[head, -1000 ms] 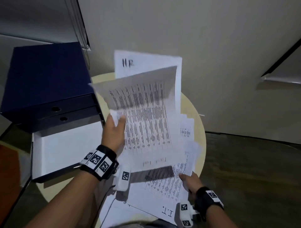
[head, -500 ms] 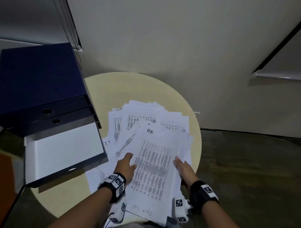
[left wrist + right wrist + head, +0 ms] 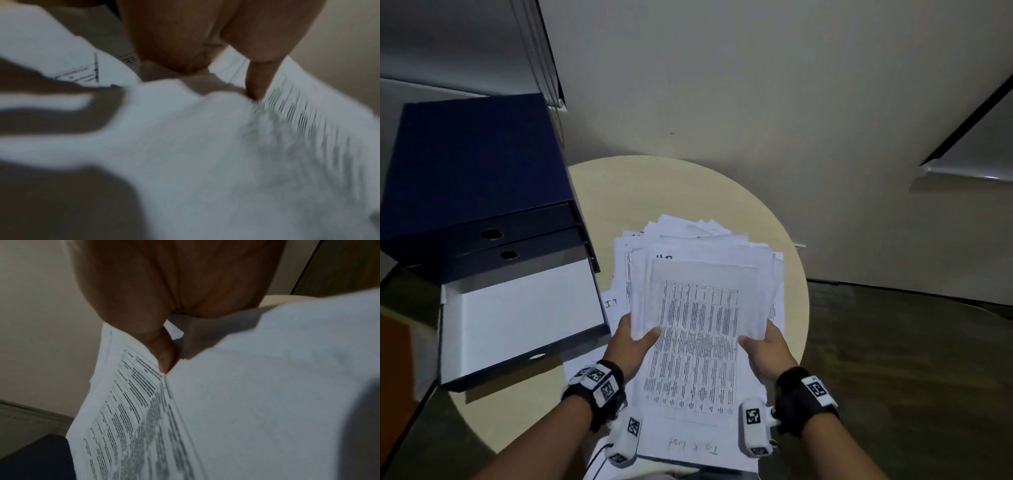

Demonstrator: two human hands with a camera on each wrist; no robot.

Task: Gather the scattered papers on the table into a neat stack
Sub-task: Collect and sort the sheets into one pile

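Left hand and right hand each grip opposite side edges of the paper stack, beside the blue drawer box.

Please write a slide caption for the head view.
Left hand and right hand grip uneven white printed papers above round beige table.
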